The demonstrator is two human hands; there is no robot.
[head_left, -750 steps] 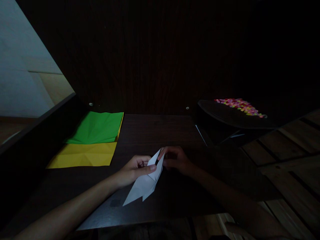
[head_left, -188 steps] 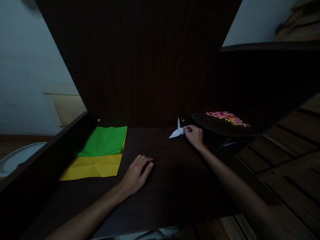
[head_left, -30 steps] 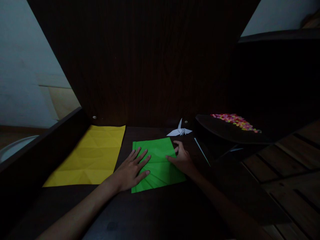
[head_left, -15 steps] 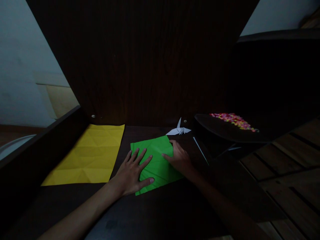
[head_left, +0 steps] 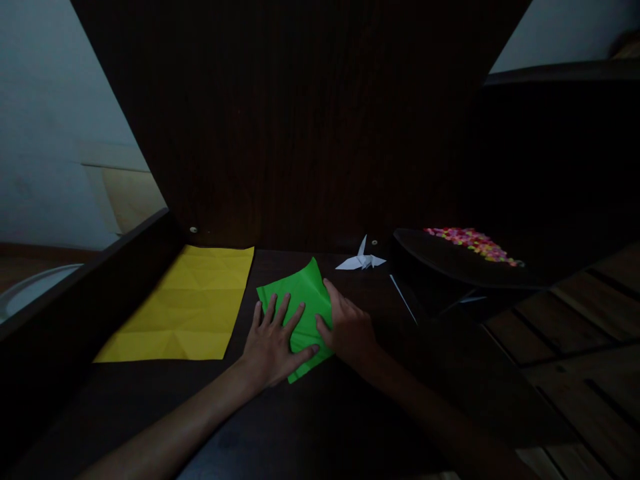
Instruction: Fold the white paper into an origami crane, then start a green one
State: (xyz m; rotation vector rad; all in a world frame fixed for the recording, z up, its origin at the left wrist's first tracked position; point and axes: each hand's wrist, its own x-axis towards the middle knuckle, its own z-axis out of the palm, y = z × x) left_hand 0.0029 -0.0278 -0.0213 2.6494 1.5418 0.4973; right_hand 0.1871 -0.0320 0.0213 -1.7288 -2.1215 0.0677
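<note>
A green paper sheet (head_left: pixel 296 298) lies on the dark wooden table (head_left: pixel 320 413), turned so one corner points away from me. My left hand (head_left: pixel 273 341) rests flat on its left half with fingers spread. My right hand (head_left: pixel 347 328) presses on its right edge, covering that part of the sheet. A finished white paper crane (head_left: pixel 361 260) stands at the back of the table, beyond my right hand.
A creased yellow sheet (head_left: pixel 187 303) lies flat to the left. A dark tray (head_left: pixel 450 260) holding several small coloured pieces (head_left: pixel 473 243) sits at the right. A tall dark back panel (head_left: pixel 300 120) closes the far side. Wooden slats (head_left: pixel 580 347) run along the right.
The green sheet has been rotated and drawn in under both hands, so it looks narrower. My right hand slid left, closer to my left hand.
</note>
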